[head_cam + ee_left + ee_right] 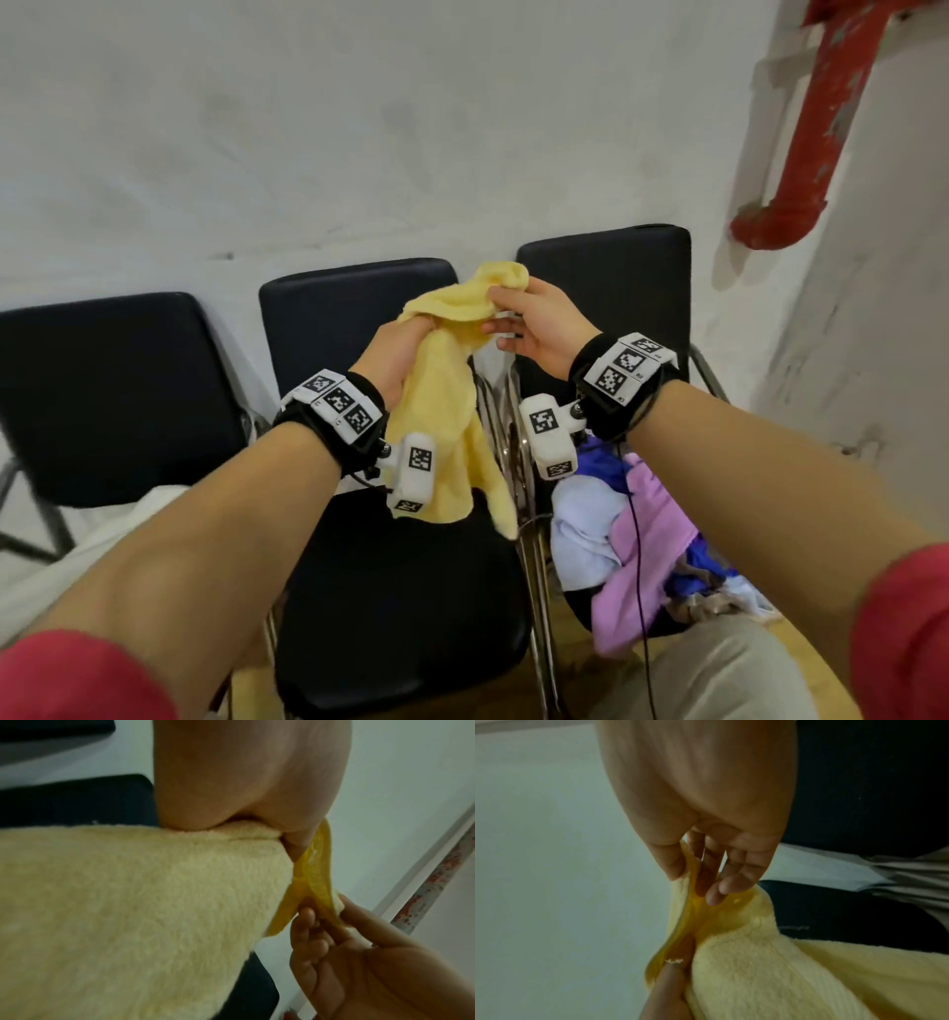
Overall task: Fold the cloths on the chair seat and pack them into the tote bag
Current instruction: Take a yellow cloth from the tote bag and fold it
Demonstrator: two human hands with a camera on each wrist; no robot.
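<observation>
Head view: yellow cloth (452, 406) is held up in the air above the middle chair seat (405, 606), bunched, lower part hanging loose.
Left hand (398, 354): fingers are curled round a gathered bunch of the cloth near its top.
Right hand (534, 329): top edge is pinched between thumb and fingers (716, 892); the darker yellow hem (312, 876) is seen at the pinch in both wrist views.
Step in hand: judged as edge-finding before the first fold; no fold is made yet.
How to do it well: hem should be followed by the right hand out to a corner while the bunch is released bit by bit by the left; cloth should be stretched flat before it is laid on the seat.
Risk: creases are locked in if folded while bunched.
Remaining: pile of cloths (631, 545) lies on the right chair, unfolded.
Tote bag: not identified with certainty in any view.
</observation>
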